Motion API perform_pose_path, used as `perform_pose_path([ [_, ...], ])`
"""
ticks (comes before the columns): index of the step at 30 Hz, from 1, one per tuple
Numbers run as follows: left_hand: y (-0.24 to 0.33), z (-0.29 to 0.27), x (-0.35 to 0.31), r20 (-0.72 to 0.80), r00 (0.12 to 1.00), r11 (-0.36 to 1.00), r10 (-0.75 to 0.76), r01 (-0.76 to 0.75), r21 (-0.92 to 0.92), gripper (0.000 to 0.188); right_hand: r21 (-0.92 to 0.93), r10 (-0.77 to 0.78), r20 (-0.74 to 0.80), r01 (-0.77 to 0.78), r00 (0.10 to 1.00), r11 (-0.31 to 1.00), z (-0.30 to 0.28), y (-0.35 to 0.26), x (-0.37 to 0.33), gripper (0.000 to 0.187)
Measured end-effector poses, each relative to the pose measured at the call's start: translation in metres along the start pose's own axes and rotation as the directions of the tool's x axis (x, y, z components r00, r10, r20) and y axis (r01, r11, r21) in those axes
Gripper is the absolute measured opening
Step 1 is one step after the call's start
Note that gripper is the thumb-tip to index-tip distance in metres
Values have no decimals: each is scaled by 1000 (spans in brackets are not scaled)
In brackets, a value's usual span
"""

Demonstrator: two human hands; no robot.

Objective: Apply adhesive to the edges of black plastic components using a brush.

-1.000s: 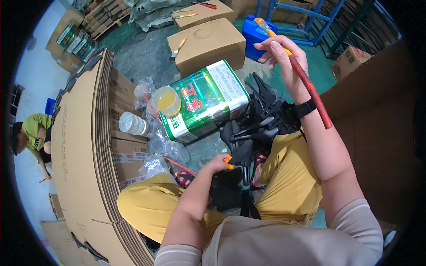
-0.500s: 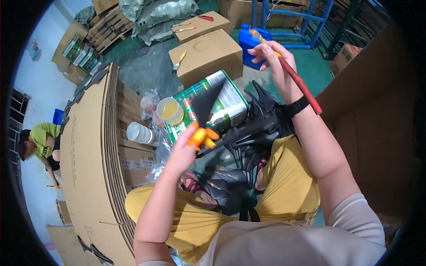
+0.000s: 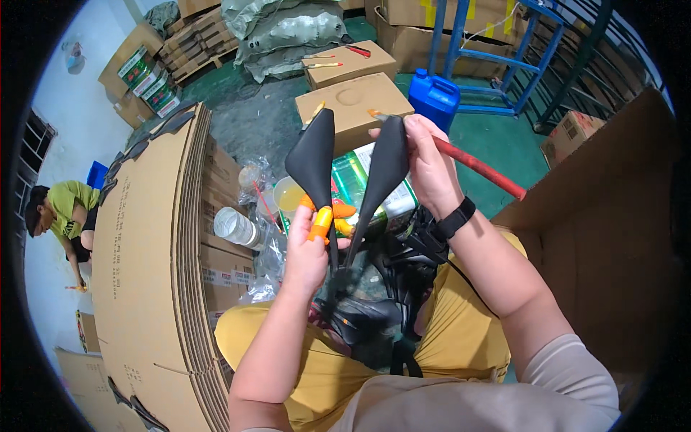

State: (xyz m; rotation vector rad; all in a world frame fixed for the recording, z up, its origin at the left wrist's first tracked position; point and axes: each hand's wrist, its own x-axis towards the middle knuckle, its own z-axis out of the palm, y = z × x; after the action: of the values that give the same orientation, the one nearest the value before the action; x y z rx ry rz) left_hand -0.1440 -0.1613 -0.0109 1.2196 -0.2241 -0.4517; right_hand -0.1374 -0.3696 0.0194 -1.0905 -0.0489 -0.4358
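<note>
The left hand, with orange finger covers, grips a black paddle-shaped part by its stem. The right hand grasps a red-handled brush and touches a second black part; whether it also grips this is unclear. These two are lifted in front of the green can; more lie in a dark pile. Any coating done cannot be told. Broad ends point away from the wearer, long axes forming a V.
</note>
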Motion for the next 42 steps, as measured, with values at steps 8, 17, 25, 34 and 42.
perform_pose_path([
  [8,-15,-13,-3,-93,973,930,212,-171,325,42,-226,85,24,-77,996,971,17,26,10,12],
  [17,-13,-23,-6,53,847,406,529,-307,861,36,-328,99,130,-51,987,943,20,41,11,18],
  [25,-11,-17,-15,162,918,162,361,-233,959,59,-61,111,157,-103,981,993,42,31,1,24],
  [34,-6,-18,-15,-10,911,861,413,-387,330,67,-18,115,182,-114,976,993,37,15,4,19],
  [42,22,-39,4,43,970,899,241,-240,367,50,-44,50,495,-32,867,999,60,35,-11,15],
])
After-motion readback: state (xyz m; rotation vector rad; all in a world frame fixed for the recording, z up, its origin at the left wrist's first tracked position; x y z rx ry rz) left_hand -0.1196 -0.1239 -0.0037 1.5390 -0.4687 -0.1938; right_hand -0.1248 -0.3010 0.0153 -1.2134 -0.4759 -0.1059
